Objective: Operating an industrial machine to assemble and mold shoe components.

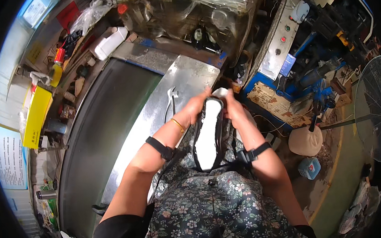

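A shoe (209,135) with a white sole facing up and a black upper rests toe-away against my lap. My left hand (197,106) grips the far end of the shoe on its left side. My right hand (233,106) grips the same end on its right side. Both forearms wear black straps. A pair of metal pliers (170,103) lies on the shiny metal bench top (183,76) just left of my left hand.
A dark conveyor belt (100,137) runs along the left. A yellow box (35,115), bottles and a white jug (109,42) crowd the shelf beyond it. A blue machine with buttons (282,43) stands at right, a floor fan (375,103) farther right.
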Demonstrator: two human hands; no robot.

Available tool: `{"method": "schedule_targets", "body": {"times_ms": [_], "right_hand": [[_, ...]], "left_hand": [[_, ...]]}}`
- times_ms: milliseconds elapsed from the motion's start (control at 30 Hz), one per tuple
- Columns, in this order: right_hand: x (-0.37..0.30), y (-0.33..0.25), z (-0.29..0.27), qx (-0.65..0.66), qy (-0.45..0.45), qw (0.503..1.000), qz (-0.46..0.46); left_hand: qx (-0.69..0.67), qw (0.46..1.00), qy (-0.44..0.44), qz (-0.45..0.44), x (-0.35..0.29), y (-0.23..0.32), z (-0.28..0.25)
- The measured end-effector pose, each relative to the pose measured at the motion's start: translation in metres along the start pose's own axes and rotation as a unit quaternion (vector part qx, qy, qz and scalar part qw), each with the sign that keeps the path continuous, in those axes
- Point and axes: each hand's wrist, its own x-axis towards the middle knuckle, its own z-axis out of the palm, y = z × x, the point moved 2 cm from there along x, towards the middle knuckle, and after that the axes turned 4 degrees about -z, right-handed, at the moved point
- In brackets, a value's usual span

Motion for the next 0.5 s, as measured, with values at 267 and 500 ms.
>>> {"method": "schedule_targets", "body": {"times_ms": [267, 500], "right_hand": [[-0.015, -0.043, 0.041, -0.534, 0.169, 0.764, -0.319], [-0.007, 0.02, 0.039, -0.239, 0.027, 0.897, -0.371]], "left_hand": [[0.494, 0.815, 0.202, 0.225, -0.005, 0.009, 0.009], [-0.221, 0.971, 0.077, 0.05, -0.043, -0.009, -0.032]]}}
